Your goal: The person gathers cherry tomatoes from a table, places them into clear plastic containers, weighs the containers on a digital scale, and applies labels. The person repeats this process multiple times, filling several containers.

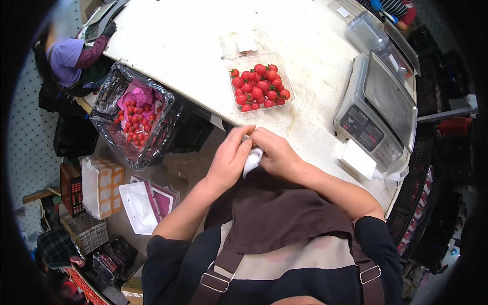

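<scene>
My left hand (230, 155) and my right hand (277, 149) meet at the near edge of the table, fingers curled together. Pinched between them is a small crumpled white piece (252, 159), perhaps cloth, paper or a glove; most of it is hidden by my fingers. Just beyond the hands, a clear plastic clamshell box (291, 100) lies with its lid (227, 47) folded back. Red cherry tomatoes (257, 92), some with green stems, fill the box. A white label or slip (247, 45) shows on the lid.
A digital weighing scale (390, 105) and a white box (357, 159) stand on the white table (171, 42) at right, near stacked clear containers (366, 32). At left, a plastic-lined crate (162, 131) holds more tomatoes. Co-workers (66, 61) stand at far left and far right.
</scene>
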Available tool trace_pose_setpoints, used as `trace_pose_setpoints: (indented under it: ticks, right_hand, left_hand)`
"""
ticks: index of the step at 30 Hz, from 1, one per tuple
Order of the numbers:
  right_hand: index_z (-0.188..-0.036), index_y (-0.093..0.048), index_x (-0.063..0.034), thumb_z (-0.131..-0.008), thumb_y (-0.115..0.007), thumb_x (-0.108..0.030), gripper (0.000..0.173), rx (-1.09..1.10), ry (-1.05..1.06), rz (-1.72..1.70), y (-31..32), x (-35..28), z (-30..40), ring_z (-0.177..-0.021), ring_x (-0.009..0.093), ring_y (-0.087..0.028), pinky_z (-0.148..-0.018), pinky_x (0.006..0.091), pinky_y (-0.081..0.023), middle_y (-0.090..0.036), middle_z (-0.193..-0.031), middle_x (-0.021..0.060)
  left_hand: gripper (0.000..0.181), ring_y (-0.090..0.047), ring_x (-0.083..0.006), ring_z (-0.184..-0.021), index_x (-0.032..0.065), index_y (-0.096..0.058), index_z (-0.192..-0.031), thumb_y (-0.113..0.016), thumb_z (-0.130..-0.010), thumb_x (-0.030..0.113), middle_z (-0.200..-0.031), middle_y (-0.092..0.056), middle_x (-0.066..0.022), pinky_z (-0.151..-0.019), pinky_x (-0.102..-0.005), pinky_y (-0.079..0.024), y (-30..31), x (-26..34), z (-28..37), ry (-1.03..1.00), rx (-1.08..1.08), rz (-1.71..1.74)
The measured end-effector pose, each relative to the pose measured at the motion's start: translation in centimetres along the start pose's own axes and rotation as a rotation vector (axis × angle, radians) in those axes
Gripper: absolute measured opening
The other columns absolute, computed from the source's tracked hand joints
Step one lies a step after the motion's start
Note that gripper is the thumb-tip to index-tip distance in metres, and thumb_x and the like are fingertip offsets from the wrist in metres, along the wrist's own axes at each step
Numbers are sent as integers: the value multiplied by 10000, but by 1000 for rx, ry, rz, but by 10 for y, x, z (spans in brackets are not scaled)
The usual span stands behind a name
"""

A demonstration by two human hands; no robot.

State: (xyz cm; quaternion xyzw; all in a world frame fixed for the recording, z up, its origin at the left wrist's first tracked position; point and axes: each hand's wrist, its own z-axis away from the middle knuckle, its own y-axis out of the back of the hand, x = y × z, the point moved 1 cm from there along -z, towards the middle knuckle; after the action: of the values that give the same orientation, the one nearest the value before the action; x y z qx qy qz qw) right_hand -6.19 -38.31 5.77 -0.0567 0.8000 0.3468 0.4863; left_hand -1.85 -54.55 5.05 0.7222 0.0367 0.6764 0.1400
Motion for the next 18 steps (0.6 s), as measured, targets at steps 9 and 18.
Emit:
trace_pose_setpoints:
  ticks: [9,18]
  right_hand:
    - [-1058,-561,9,-744,-588,86,324,-80,195,-109,-24,-14,-2,-916,368,-595,-775,402,-501,-588,-978,191]
    - [-1166,-592,-23,-796,-629,71,384,-142,48,0,20,10,24,-1046,315,-620,-913,369,-506,-615,-1145,147]
  left_hand:
    - [347,-553,-189,-1172,-10,-506,-1339,-429,-1016,88,-1260,-583,-106,-1020,-317,-423,-13,-20,45,428,246,705]
    - [172,-431,-72,-611,96,-547,-873,-400,-962,108,-724,-473,18,-531,-239,-352,133,-23,27,94,857,-131]
